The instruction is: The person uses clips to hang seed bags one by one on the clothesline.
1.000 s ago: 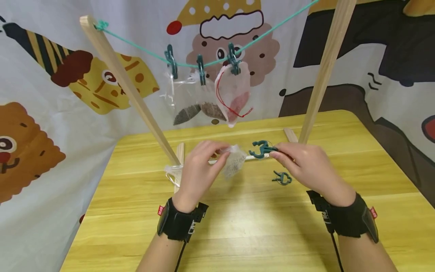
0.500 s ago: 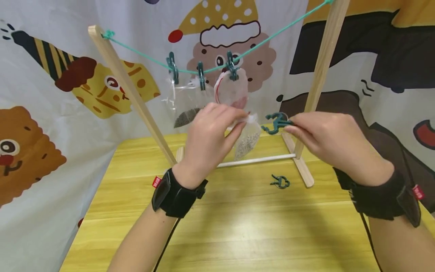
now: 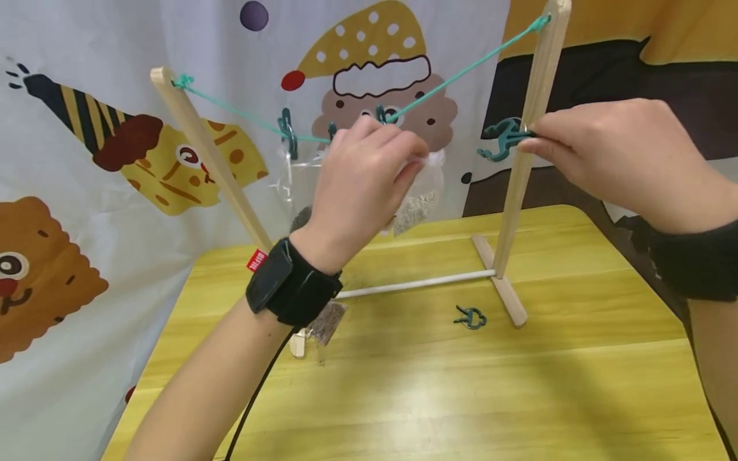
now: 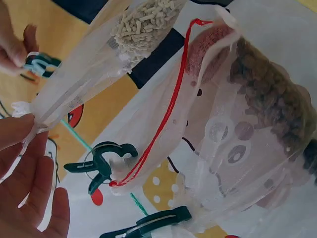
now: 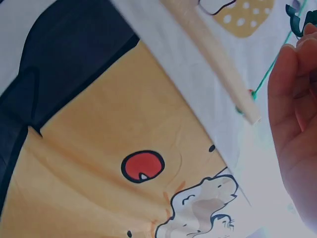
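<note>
While left hand pinches mesh bag top near the line, right hand pinches a green clip. 2nd clip lies on table.

Hands: two, a left hand and a right hand
Green clips: five; three on the line, one held in the right hand, one lying on the table
Mesh bags: at least four; one in the left hand, one on the table, the others hanging
Wooden posts: two
Green line: one
Wrist bands: two
</note>
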The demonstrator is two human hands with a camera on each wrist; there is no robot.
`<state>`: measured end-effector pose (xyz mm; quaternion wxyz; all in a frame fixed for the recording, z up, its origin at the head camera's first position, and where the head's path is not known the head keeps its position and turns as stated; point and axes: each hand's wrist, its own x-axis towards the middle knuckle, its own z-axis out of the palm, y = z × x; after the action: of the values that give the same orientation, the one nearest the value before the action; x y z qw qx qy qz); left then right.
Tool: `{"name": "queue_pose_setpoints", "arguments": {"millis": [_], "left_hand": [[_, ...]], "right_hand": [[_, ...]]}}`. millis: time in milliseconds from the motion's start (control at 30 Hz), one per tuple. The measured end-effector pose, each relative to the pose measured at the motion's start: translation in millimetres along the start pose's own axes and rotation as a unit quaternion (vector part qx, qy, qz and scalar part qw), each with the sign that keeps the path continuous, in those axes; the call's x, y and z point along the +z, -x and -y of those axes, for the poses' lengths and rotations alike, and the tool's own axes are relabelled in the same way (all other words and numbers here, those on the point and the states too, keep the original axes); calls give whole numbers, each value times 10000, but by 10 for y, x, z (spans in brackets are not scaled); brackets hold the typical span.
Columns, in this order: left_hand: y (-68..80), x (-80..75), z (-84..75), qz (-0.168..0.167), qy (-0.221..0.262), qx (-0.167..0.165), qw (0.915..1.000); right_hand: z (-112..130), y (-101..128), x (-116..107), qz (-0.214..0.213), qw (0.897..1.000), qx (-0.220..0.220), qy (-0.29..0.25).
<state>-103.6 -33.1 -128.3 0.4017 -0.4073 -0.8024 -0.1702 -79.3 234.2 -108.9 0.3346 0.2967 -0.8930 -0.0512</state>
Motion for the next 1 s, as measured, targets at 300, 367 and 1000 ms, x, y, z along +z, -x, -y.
{"name": "queue_pose_setpoints", "arguments": {"millis": [300, 367, 1000], "left_hand": [[-280, -8, 4, 648, -270, -615, 9956], [-350, -4, 16, 767, -290, -784, 9935], [-519, 197, 186, 1511, -487, -1866, 9695]], "right_hand": [[-209, -228, -139, 176, 9994, -304, 66], [-248, -296, -185, 212, 9987, -452, 93], [-241, -912, -211, 795, 9902, -1148, 68]]}}
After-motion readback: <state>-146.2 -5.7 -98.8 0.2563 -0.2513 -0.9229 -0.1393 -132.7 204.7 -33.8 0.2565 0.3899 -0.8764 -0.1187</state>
